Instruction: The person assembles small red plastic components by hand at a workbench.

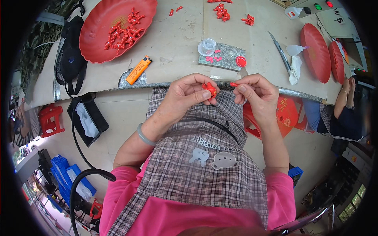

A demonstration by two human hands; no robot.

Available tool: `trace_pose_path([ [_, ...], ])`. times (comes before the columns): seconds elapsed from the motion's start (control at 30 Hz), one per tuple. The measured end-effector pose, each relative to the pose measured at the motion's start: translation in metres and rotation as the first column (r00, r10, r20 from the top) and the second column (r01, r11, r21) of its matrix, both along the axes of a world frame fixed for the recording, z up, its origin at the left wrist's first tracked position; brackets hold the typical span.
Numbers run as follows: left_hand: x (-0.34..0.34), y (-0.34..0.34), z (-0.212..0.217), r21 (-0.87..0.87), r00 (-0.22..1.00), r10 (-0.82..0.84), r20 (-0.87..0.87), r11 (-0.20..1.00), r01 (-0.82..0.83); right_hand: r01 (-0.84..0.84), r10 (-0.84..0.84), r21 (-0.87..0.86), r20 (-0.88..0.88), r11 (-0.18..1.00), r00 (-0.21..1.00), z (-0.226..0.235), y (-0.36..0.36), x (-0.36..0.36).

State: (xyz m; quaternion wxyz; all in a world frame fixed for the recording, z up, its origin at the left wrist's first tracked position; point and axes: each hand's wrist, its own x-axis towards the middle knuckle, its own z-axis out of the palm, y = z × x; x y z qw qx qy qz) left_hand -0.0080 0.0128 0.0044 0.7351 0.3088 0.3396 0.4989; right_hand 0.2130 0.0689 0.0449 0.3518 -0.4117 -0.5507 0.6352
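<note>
Between the thumb and fingers of my left hand (187,92) is a small glossy red figure (209,90); its finer shape is partly covered by the fingertips. My right hand (256,94) pinches a tiny red piece (234,84), whose narrow end points toward the figure. The two red things are apart, held just in front of the table's near edge. Beyond them lies a grey speckled slab (224,55) with small pink bits (214,59), a clear little cup (206,47) and a round red cap (241,61) on it.
A large red scalloped tray (92,43) at the far left bears several red figures (126,35). An orange lighter (139,70) lies nearer. More red parts (221,12) sit at the back. Tweezers (280,53), a white tissue (295,70) and red trays (315,53) are at right, near another person's arm (343,96).
</note>
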Motion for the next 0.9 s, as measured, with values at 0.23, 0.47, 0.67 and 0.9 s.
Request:
trace_pose_path([
  [0.23, -0.001, -0.002, -0.002, -0.01, 0.999, -0.019, 0.046, 1.0, 0.02, -0.165, 0.115, 0.393, 0.148, 0.904, 0.982, -0.002, -0.007, -0.009],
  [0.47, 0.001, -0.003, -0.006, 0.023, 0.999, -0.049, 0.002, 0.999, 0.048, -0.235, 0.158, 0.436, 0.206, 0.869, 0.966, -0.004, -0.009, -0.01],
  [0.67, 0.0, -0.003, -0.006, 0.042, 0.997, -0.056, -0.053, 0.997, 0.058, -0.263, 0.144, 0.505, 0.263, 0.822, 0.954, -0.005, -0.009, -0.01],
  [0.9, 0.001, -0.002, 0.0, 0.065, 0.994, -0.058, -0.091, 0.996, 0.064, -0.321, 0.082, 0.778, 0.331, 0.54, 0.94, -0.009, -0.006, -0.011],
])
